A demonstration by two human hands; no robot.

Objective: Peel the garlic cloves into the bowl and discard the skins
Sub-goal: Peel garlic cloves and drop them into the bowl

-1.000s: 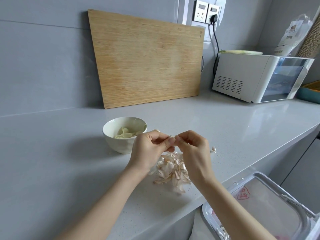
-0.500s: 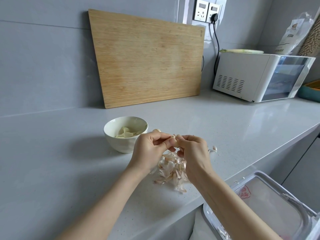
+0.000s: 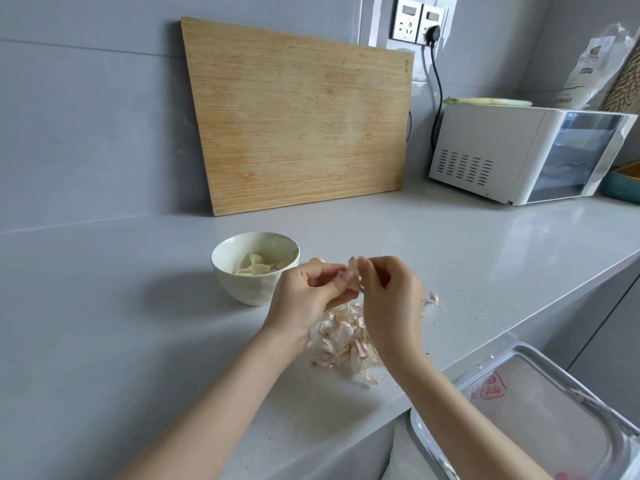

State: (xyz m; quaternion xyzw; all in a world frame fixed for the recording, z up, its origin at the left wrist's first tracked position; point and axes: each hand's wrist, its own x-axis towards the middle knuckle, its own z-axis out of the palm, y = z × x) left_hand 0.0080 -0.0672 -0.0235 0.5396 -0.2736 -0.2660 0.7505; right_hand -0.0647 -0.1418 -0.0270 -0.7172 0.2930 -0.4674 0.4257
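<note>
A garlic clove (image 3: 355, 277) is pinched between the curled fingertips of the left hand (image 3: 304, 299) and right hand (image 3: 391, 301), raised off the counter (image 3: 104, 323). A heap of skins (image 3: 341, 341) is seen beneath. Peeled cloves (image 3: 254, 266) are held in the bowl (image 3: 221, 268) just left.

Both my bare forearms enter from the lower edge and converge at mid-frame, the left one slanting up from the lower left, the right one from the lower right. My left hand (image 3: 306, 299), palm turned rightward, curls its fingers inward and presses its thumb (image 3: 343, 278) against a clove (image 3: 355, 277). My right hand (image 3: 393, 303), back toward the camera and wrist bent, pinches the top of the same clove with its fingertips (image 3: 367, 268), so the two hands meet there.
</note>
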